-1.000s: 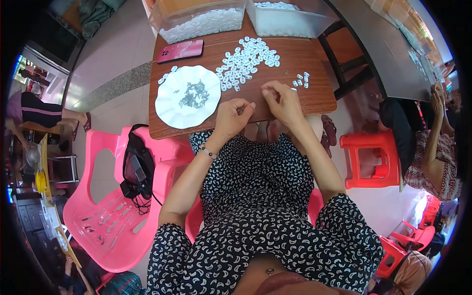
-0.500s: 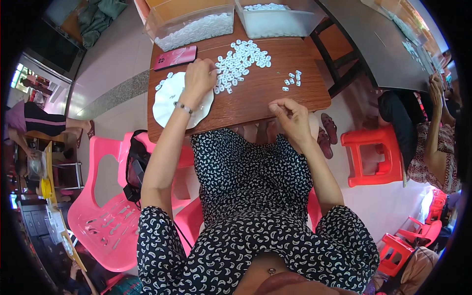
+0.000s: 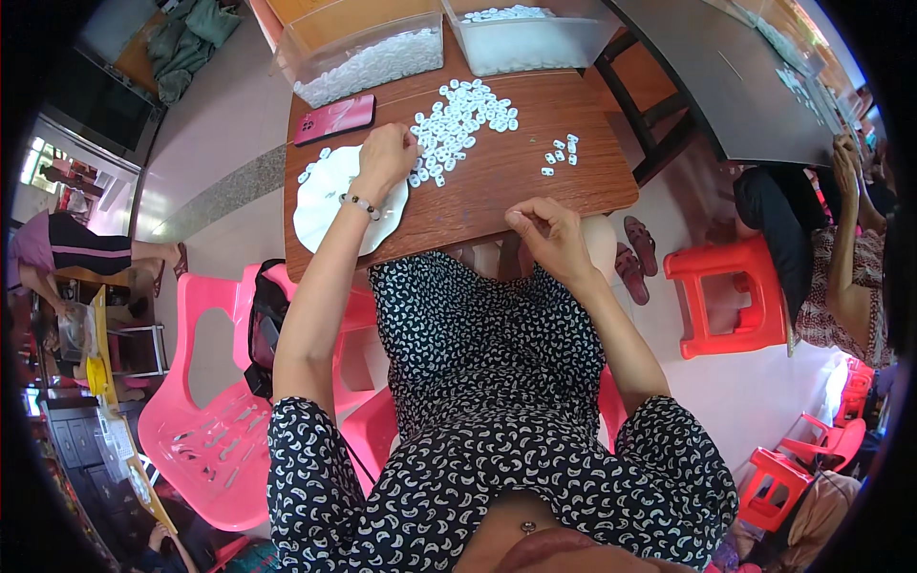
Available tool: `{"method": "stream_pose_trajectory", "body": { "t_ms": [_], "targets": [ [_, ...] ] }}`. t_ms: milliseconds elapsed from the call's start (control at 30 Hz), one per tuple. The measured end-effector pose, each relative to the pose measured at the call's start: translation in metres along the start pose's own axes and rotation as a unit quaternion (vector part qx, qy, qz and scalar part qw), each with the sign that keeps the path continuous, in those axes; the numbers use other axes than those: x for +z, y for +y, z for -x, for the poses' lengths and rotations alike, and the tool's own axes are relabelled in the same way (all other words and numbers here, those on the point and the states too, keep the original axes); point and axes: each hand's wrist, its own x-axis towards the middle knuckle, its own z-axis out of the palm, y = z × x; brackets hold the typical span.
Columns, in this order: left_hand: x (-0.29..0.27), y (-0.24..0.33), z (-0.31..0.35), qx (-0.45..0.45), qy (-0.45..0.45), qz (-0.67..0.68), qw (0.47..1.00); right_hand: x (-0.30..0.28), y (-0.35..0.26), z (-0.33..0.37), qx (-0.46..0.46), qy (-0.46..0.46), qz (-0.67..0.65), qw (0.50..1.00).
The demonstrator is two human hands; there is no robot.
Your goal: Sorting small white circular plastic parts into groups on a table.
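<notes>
My left hand (image 3: pixel 386 159) reaches over the white scalloped plate (image 3: pixel 320 224), its curled fingertips beside a pile of small white oval pieces (image 3: pixel 458 121), each with dark marks. Whatever those fingers pinch is hidden. At the table's near edge, my right hand (image 3: pixel 556 237) has thumb and forefinger pressed together; anything between them is too small to make out. A few small dark specks lie on the plate. Farther right on the brown wooden table (image 3: pixel 458 205) is a small group of the same white pieces (image 3: pixel 561 155).
Two clear plastic bins, a left bin (image 3: pixel 368 69) and a right bin (image 3: pixel 540 43), stand at the far edge with white pieces inside. A pink phone (image 3: pixel 334 120) lies left. A pink chair (image 3: pixel 205 430) and a red stool (image 3: pixel 723 298) flank me. Another person's hand (image 3: pixel 845 158) is far right.
My right hand has shifted slightly left and toward me, still pinched. The left hand has dipped a little toward me beside the pile. The whole view has shifted slightly.
</notes>
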Motion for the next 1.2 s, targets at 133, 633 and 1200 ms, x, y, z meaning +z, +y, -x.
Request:
{"method": "stream_pose_trajectory", "body": {
  "t_ms": [133, 633, 1200],
  "targets": [
    [0.000, 0.001, 0.001, -0.011, 0.020, 0.037, 0.999, 0.004, 0.000, 0.001, -0.010, -0.001, 0.007, 1.000],
    [-0.009, -0.001, 0.002, 0.005, -0.016, 0.107, 0.994, 0.013, 0.006, -0.001, 0.032, -0.019, -0.005, 0.999],
    [-0.018, 0.022, 0.043, 0.133, -0.033, 0.009, 0.990, 0.013, 0.005, 0.000, 0.071, -0.001, -0.022, 0.997]
  ]
}}
